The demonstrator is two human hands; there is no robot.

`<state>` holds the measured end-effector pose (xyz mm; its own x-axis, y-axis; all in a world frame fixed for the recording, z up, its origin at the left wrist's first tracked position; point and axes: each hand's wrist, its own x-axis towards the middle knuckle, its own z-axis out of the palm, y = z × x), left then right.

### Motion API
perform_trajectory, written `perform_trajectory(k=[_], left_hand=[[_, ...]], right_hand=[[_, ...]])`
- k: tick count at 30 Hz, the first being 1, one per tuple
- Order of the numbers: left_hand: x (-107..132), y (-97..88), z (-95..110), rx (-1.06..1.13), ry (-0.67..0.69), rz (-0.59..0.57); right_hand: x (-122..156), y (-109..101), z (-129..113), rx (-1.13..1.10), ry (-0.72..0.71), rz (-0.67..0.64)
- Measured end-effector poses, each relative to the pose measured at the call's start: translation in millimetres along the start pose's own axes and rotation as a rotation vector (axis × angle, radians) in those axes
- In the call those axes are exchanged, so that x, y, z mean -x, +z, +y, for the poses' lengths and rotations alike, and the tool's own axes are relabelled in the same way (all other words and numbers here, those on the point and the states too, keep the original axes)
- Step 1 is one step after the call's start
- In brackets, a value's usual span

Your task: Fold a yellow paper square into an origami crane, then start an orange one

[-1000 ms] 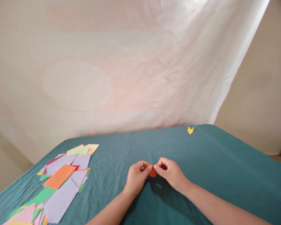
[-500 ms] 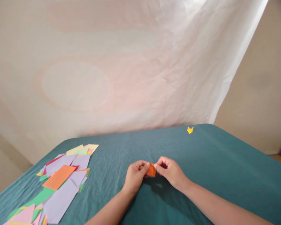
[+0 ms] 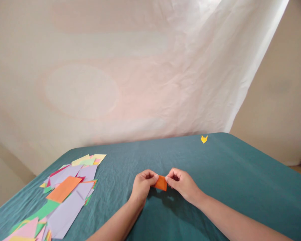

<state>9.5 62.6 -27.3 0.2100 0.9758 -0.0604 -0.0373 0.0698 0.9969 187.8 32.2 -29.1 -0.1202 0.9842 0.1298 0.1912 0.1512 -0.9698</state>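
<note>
A small folded piece of orange paper (image 3: 161,183) is held just above the teal tablecloth (image 3: 215,174), near the middle of the table. My left hand (image 3: 142,184) pinches its left end with thumb and fingers closed. My right hand (image 3: 182,184) pinches its right end the same way. The paper now shows as a small flat rectangle stretched between the two hands.
A loose pile of coloured paper sheets (image 3: 65,194) in lilac, orange, green, pink and yellow lies at the left of the table. A small yellow folded paper figure (image 3: 203,139) sits near the far right edge. A pale cloth backdrop (image 3: 115,73) hangs behind.
My hands have drawn slightly apart, and the orange paper has opened from a crumpled fold into a flatter rectangle between them. The left hand shifted a little to the left.
</note>
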Motion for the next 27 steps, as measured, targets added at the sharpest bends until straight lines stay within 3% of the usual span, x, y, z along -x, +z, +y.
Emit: perform_trajectory(k=[4, 14, 21, 27], left_hand=[[-2, -0.5, 0, -0.090, 0.048, 0.021], [0, -0.9, 2, -0.145, -0.011, -0.075], [-3, -2.9, -3, -0.277, 0.106, 0.007], [6, 0.3, 12, -0.550, 0.237, 0.011]], right_hand=[[-1, 0, 1, -0.015, -0.001, 0.002], [-3, -4, 5, -0.068, 0.028, 0.050], [-3, -2, 1, -0.069, 0.022, 0.031], [1, -1, -6, 0.001, -0.050, -0.046]])
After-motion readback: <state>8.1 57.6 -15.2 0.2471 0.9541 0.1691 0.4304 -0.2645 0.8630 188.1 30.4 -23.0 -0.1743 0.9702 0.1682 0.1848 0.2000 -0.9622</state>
